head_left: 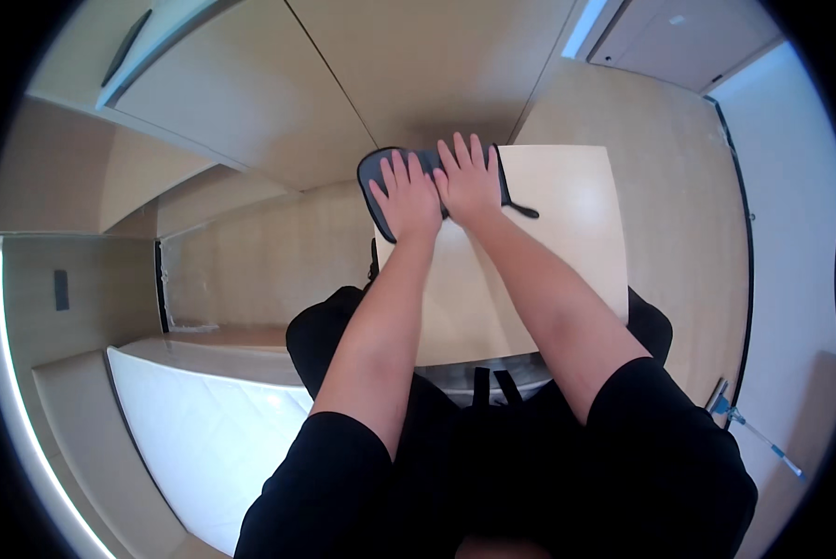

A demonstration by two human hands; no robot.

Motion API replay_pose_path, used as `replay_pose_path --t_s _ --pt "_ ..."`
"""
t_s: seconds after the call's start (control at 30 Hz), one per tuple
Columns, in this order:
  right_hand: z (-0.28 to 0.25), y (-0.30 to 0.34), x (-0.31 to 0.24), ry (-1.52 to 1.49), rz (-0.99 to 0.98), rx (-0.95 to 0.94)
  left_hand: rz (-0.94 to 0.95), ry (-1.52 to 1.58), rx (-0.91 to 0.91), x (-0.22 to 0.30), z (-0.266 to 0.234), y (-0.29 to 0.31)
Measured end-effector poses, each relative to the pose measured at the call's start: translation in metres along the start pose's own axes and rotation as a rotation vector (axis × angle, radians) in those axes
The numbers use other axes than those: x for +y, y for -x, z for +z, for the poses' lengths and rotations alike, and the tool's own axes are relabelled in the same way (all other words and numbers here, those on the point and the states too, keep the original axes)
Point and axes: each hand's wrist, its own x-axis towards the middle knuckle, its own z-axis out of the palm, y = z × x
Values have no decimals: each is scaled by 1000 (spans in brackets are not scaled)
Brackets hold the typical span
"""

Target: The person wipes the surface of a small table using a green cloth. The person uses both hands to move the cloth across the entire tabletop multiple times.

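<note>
A dark grey flat fabric item (pixel 373 170) with a thin strap lies at the far left corner of a small light wooden table (pixel 567 252). My left hand (pixel 407 197) rests flat on it, fingers spread and pointing away from me. My right hand (pixel 470 180) lies flat beside the left one, palm down on the same grey item, fingers together and extended. The strap (pixel 520 211) trails out to the right of my right wrist onto the tabletop. Most of the item is hidden under both hands.
The table stands over my lap; I wear black clothing. A white counter or bed edge (pixel 203 429) sits at lower left. Wooden cabinets (pixel 250 102) line the left. A wood floor (pixel 688 205) runs right, with a white wall (pixel 790 233) beyond.
</note>
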Motion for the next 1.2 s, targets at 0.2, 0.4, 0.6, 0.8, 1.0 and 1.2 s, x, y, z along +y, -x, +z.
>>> replay_pose_path --t_s 0.2,0.4,0.6,0.8,1.0,1.2 --pt "-8 96 28 -26 22 94 117 4 -125 25 -13 81" --pt "-22 187 54 -77 65 161 220 33 -147 50 -17 163" --pt "-45 263 69 -136 20 72 335 68 -174 59 -23 229" --pt "-43 245 82 -101 86 87 369 91 -125 77 -11 208" --pt "-33 174 114 -67 157 108 306 115 -163 111 -2 136" --pt "-25 94 156 14 266 134 292 107 -100 157 25 51"
